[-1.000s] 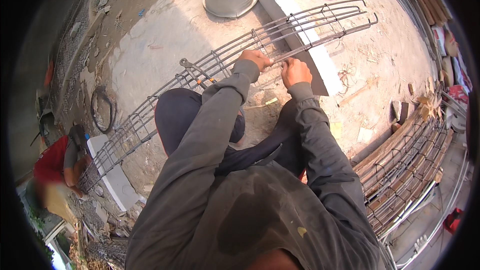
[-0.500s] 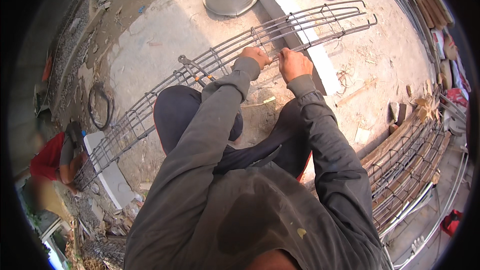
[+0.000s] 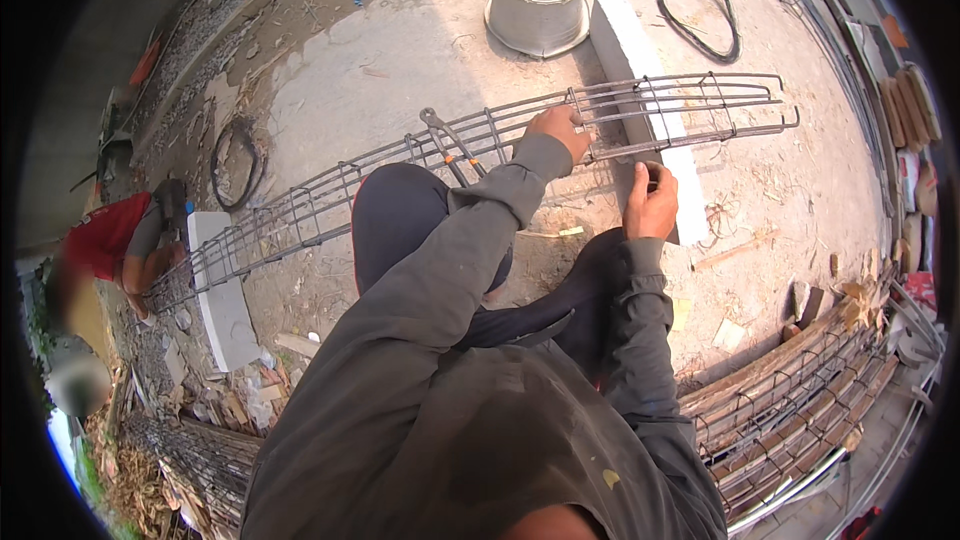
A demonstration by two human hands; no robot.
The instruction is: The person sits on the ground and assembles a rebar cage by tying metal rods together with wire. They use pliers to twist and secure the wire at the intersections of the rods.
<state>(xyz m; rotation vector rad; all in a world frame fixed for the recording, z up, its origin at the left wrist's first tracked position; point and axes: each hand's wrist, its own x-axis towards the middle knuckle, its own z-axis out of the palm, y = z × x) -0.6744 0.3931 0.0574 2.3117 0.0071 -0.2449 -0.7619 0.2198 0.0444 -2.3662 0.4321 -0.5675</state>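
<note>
A long rebar cage (image 3: 330, 180) of bars and square ties runs from the far left up to the right in front of me. My left hand (image 3: 562, 132) is at its near side, fingers bent around a bar by a tie. My right hand (image 3: 652, 202) is off the cage, just below its lower bar. Its fingers curl toward the thumb; whatever they may hold is too small to make out. Pincers (image 3: 436, 124) with black and orange handles rest on the cage beside my left knee.
White blocks (image 3: 640, 60) (image 3: 225, 325) lie under the cage at both ends. Beyond stands an upturned bucket (image 3: 540, 5) near a black coil (image 3: 735, 15). More rebar cages (image 3: 800, 390) lie at the right. A person in red (image 3: 110, 235) crouches at the cage's left end.
My right hand has come off the cage and moved down toward me, away from my left hand. My left hand stays on the cage. The whole view has shifted.
</note>
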